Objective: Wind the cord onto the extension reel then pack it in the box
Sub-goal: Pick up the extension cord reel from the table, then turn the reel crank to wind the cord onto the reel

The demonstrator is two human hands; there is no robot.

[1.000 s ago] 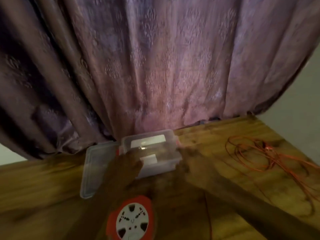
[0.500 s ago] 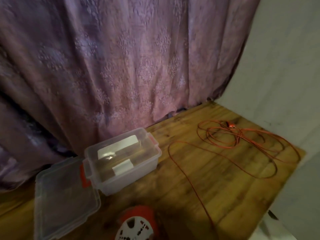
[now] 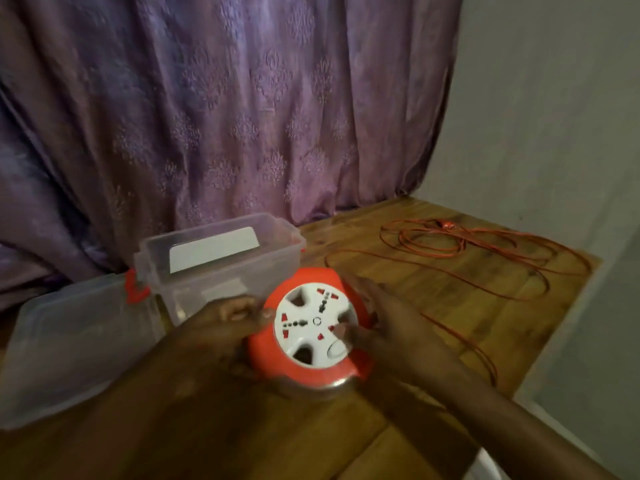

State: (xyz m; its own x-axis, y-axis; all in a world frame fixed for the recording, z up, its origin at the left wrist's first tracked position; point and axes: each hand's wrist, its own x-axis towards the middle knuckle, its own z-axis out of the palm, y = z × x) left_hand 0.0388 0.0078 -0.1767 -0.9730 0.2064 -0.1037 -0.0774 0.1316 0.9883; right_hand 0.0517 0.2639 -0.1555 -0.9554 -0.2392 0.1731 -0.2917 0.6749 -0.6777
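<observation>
The extension reel [image 3: 313, 329] sits at lower centre of the frame on the table [image 3: 450, 306], between both hands. The box [image 3: 221, 265] stands just behind-left, its lid [image 3: 69, 344] further left (lying flat). The cord [image 3: 485, 254] sprawls at right.

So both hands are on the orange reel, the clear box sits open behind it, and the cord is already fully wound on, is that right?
Not quite. Both hands, left hand and right hand, do hold the orange reel, and the clear box sits open behind it. But the head view shows the cord lying in loose loops across the wooden table, not wound on.
</observation>
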